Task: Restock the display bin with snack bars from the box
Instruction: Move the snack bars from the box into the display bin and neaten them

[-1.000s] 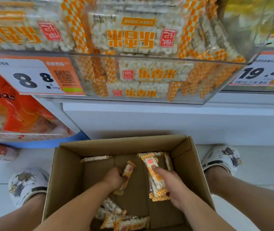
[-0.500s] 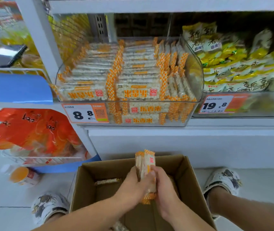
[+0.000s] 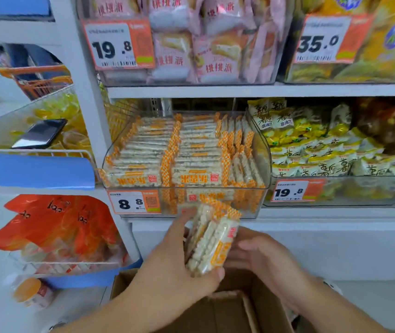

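Shop shelving now fills the view. Both hands have risen from the box (image 3: 227, 313): the left hand (image 3: 179, 263) curls its fingers round the bars (image 3: 212, 239), just below the bin (image 3: 262, 150); the right hand (image 3: 263, 260) is beside them, fingers relaxed. Loading comes next.

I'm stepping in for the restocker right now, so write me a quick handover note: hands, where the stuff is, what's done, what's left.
Left hand grips a small bundle of snack bars, held upright just below the display bin.
Right hand is open, fingers beside the bundle.
Box sits open on the floor under both hands; its contents are out of sight.
Done: bin already holds rows of bars; this bundle is lifted out.
Left: place the bundle in the bin, then check the box.
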